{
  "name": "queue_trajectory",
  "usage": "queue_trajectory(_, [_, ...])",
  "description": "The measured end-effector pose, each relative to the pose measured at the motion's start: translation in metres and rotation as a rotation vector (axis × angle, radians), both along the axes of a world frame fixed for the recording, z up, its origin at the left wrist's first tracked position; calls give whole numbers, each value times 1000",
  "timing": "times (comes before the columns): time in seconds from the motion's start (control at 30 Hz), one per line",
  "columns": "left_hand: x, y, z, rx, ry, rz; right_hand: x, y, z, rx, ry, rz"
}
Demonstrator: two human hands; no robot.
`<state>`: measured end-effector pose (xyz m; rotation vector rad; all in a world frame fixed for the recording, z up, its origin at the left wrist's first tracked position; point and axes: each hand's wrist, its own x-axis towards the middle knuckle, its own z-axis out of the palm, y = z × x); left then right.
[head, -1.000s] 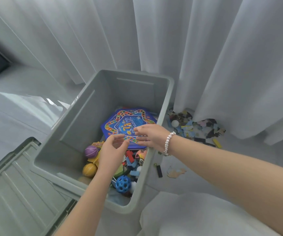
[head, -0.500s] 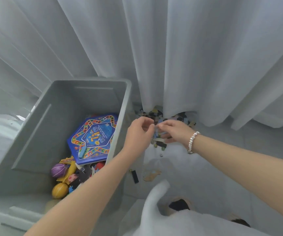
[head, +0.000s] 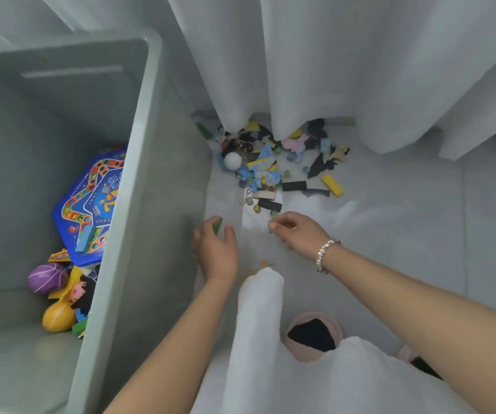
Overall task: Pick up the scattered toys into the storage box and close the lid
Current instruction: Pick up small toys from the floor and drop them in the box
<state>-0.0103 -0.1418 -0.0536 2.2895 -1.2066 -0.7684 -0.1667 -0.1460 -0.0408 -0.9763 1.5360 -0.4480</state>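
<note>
The grey storage box (head: 139, 186) stands open on the left. Inside it lie a blue board game (head: 91, 204), a purple ball (head: 46, 277), a yellow ball (head: 57, 319) and other toys. A pile of scattered toys (head: 273, 162) lies on the floor at the foot of the curtain: a white ball (head: 232, 160), black and yellow blocks, puzzle bits and marbles. Beside the box wall, my left hand (head: 215, 249) grips a green block (head: 217, 226). My right hand (head: 299, 231) hovers just in front of the pile. Its thumb and forefinger pinch a small dark piece (head: 270, 231) that is hard to make out.
White curtains (head: 315, 64) hang down onto the back of the pile and hide part of it. My white garment (head: 258, 324) and a pink slipper (head: 314, 337) are at the bottom. Pale floor (head: 405, 219) stretches to the right.
The view has swung right and down from the box to the floor pile. Both hands left the box and dropped toward the floor, and the left now holds a green block.
</note>
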Motion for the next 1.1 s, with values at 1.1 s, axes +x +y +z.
queue_trajectory(1.1, [11,32,-44,-117,523,408,53,40,-70,-215,561,16])
